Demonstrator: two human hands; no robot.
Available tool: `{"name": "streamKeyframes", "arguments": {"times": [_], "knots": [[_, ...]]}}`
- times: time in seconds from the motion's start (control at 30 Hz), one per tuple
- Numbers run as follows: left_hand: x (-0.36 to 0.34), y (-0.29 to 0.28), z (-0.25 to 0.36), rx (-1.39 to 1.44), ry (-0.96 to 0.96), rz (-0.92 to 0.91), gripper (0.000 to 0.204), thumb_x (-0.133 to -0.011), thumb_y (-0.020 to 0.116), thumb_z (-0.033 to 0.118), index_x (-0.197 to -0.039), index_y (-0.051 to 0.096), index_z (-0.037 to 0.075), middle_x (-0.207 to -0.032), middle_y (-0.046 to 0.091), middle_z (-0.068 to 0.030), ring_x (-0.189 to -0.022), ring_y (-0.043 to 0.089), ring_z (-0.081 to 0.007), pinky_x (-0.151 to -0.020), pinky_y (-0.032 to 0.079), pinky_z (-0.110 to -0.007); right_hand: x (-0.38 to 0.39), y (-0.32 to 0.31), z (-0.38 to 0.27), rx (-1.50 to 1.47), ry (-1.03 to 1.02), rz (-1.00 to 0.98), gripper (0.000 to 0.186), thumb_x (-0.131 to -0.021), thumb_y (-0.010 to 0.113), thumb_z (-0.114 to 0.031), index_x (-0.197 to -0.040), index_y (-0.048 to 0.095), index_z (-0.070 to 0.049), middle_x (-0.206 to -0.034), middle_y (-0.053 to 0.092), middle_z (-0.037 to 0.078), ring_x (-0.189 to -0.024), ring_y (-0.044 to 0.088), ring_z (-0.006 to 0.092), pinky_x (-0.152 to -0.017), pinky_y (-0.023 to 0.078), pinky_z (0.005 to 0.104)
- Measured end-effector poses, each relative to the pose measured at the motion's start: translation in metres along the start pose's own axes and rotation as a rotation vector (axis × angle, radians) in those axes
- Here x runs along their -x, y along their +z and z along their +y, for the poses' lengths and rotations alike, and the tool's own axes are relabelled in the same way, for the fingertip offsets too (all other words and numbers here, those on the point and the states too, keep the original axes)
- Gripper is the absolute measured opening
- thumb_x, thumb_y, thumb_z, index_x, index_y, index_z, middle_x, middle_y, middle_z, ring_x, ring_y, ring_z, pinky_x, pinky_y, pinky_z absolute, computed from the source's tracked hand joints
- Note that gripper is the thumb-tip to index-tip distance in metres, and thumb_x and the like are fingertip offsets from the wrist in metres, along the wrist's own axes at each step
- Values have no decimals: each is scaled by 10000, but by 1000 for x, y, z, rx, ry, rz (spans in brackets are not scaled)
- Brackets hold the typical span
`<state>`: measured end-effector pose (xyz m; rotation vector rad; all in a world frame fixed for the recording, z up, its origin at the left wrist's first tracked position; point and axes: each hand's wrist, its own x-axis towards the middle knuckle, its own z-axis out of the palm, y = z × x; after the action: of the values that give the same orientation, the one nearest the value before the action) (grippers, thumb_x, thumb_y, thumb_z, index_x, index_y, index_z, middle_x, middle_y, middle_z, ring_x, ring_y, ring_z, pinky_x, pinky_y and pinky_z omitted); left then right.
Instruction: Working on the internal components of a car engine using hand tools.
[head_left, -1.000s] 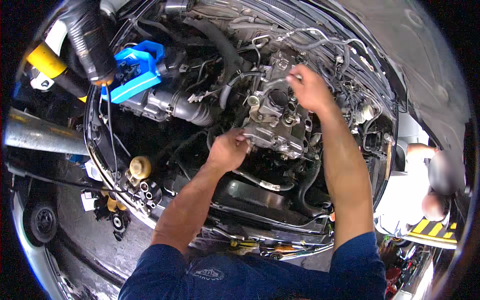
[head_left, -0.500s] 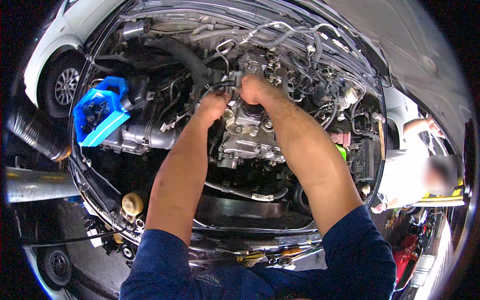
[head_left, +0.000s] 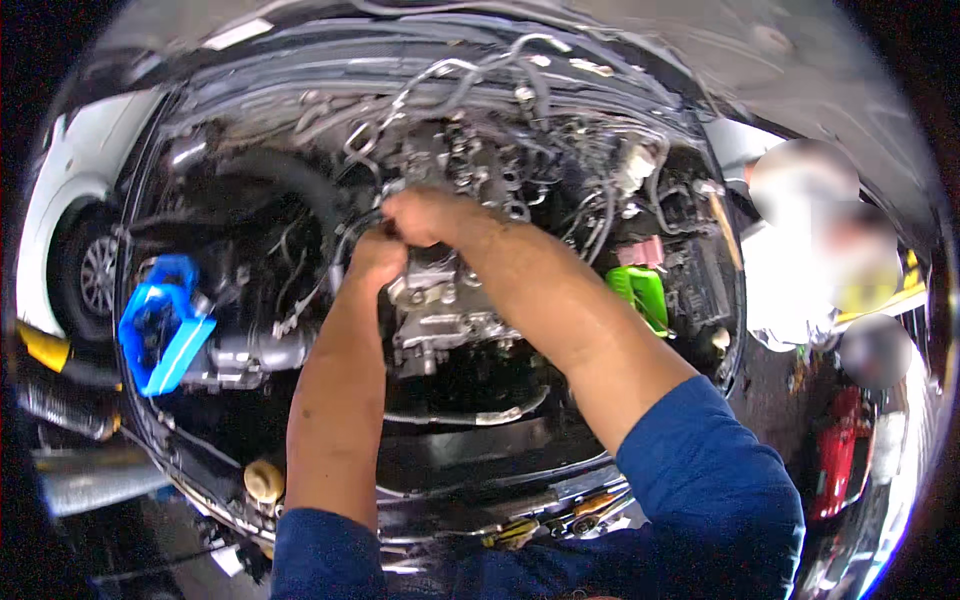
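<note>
Both my hands meet over the left side of the bare engine block (head_left: pixel 440 300) in an open engine bay. A thin black hose (head_left: pixel 350 232) curves up from the left to my fingers. My right hand (head_left: pixel 428 217) is closed at the hose's end, its fingertips pointing left. Just below it, almost touching, my left hand (head_left: pixel 377 258) has its fingers curled in. What those fingers grip is hidden behind the hand and blurred. My right forearm crosses above the engine's right part.
A blue tray-like holder (head_left: pixel 165 368) sits at the bay's left. On the right are a bright green object (head_left: pixel 640 297), a wooden handle (head_left: pixel 726 228) and a person in white (head_left: pixel 790 270). Hand tools (head_left: pixel 585 512) lie along the front edge; a yellowish cap (head_left: pixel 263 482) stands front left.
The whole view has shifted, with the engine bay now lower and further left. My right hand has come closer to my left, so they nearly touch. More of the green object shows.
</note>
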<state>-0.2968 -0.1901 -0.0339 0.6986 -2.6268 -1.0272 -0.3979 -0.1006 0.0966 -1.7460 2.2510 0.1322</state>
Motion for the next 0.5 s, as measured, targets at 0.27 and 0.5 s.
{"name": "streamKeyframes", "arguments": {"times": [0.27, 0.5], "knots": [[-1, -2, 2, -178, 39, -103, 342, -866, 511, 203, -1107, 696, 44, -1140, 671, -244, -1125, 620, -405, -947, 495, -468, 8, -3, -3, -102, -25, 160, 270, -644, 696, -35, -910, 724, -9, -948, 711, 226, -931, 699, 382, -801, 564, 466], [-16, -7, 6, -715, 206, -428, 336, -770, 788, 287, -1006, 756, 50, -1089, 715, -174, -1022, 683, -338, -895, 540, -412, 13, -14, -8, -133, 120, 80, 235, -785, 672, -111, -989, 728, -10, -1014, 715, 208, -997, 685, 370, -865, 546, 441]]}}
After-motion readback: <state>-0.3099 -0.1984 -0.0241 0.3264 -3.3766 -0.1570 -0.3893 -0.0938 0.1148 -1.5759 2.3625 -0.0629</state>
